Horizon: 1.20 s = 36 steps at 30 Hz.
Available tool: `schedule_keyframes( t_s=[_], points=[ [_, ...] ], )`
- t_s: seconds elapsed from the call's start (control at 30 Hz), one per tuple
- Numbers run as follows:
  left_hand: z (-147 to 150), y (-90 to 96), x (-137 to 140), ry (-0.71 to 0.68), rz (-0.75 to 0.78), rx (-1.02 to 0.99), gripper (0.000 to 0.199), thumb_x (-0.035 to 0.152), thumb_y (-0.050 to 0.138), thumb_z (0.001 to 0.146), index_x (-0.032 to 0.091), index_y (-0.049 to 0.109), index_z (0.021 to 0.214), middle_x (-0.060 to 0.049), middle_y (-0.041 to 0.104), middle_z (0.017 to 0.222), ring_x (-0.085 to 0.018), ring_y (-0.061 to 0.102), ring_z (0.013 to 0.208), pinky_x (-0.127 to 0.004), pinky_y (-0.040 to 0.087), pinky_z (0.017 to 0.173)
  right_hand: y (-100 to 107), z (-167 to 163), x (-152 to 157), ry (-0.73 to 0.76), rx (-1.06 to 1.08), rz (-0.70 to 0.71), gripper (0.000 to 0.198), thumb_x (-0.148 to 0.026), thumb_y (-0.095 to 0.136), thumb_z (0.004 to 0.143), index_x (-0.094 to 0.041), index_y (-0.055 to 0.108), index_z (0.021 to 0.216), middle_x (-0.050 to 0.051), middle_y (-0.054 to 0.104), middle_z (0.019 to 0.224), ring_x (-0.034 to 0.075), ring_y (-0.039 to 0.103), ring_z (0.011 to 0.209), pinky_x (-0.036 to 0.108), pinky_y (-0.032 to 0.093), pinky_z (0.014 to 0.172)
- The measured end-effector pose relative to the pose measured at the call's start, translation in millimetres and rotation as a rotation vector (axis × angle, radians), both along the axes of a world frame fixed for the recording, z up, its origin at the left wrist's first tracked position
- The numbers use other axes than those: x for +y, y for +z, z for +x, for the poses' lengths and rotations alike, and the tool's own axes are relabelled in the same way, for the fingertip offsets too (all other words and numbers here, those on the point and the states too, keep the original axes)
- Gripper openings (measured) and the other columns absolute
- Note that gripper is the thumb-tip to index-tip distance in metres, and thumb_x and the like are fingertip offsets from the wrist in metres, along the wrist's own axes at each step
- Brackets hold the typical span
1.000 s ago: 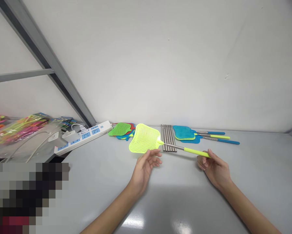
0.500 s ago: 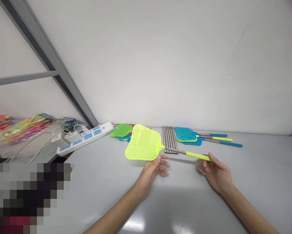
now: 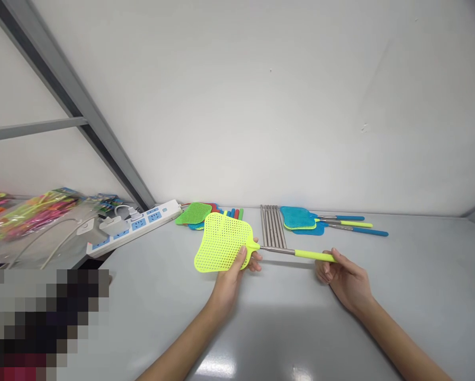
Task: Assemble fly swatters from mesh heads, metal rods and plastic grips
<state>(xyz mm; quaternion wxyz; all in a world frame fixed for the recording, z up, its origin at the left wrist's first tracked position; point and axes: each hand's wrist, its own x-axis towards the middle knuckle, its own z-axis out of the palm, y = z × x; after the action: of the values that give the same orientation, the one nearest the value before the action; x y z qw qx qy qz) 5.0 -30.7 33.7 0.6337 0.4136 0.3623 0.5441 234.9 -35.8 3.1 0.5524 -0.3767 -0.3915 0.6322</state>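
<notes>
A yellow fly swatter (image 3: 225, 238) with a metal shaft hangs level above the table between my two hands. My left hand (image 3: 233, 270) has its thumb on the front of the mesh head near the neck, with the fingers behind it. The end of the yellow grip is pinched in my right hand (image 3: 342, 272). Behind the swatter lie several bare metal rods (image 3: 274, 226) side by side. Right of them is a stack of blue and yellow swatters (image 3: 299, 218), handles pointing right. To the left lie loose mesh heads, a green one (image 3: 195, 213) on top.
Several coloured grips (image 3: 237, 214) lie behind the held swatter, partly hidden. A white power strip (image 3: 134, 227) with plugs and cables runs along the left. Bagged colourful items (image 3: 42, 211) lie beyond it. A white wall (image 3: 301, 106) closes off the back of the grey table (image 3: 420, 275).
My left hand has closed on the swatter's head near the neck, thumb now on the front. The head has dropped slightly and tilted. My right hand keeps its pinch on the grip.
</notes>
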Motion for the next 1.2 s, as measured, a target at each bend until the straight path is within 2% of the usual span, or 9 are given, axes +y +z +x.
schedule_keyframes(
  t_s=[0.3,0.5,1.2],
  points=[
    [-3,-7.9,2,-0.01,0.024,0.05,0.023,0.033,0.038,0.082,0.017,0.053,0.089,-0.001,0.052,0.065,-0.013,0.048,0.06,-0.027,0.036,0.064,-2,-5,-3,0.074,-0.176,0.029,0.041,-0.035,0.037,0.081,-0.016,0.053,0.049,0.001,0.04,0.046,0.012,0.034,0.045,0.028,0.022,0.049],
    [-2,-6.6,3,-0.025,0.024,0.051,0.025,0.034,0.036,0.083,0.015,0.052,0.088,-0.002,0.051,0.063,-0.013,0.047,0.059,-0.027,0.036,0.062,-5,-5,-3,0.099,-0.302,0.025,0.04,-0.038,0.041,0.079,-0.016,0.048,0.048,-0.001,0.035,0.043,0.011,0.031,0.045,0.027,0.021,0.05],
    [-1,-4.9,0,-0.09,-0.019,-0.007,0.027,0.034,0.036,0.082,0.015,0.054,0.089,-0.003,0.053,0.064,-0.014,0.047,0.061,-0.027,0.036,0.063,4,-13,-4,0.153,-0.264,-0.097,0.045,-0.046,0.038,0.079,-0.015,0.05,0.05,-0.002,0.034,0.04,0.01,0.031,0.042,0.025,0.022,0.047]
  ],
)
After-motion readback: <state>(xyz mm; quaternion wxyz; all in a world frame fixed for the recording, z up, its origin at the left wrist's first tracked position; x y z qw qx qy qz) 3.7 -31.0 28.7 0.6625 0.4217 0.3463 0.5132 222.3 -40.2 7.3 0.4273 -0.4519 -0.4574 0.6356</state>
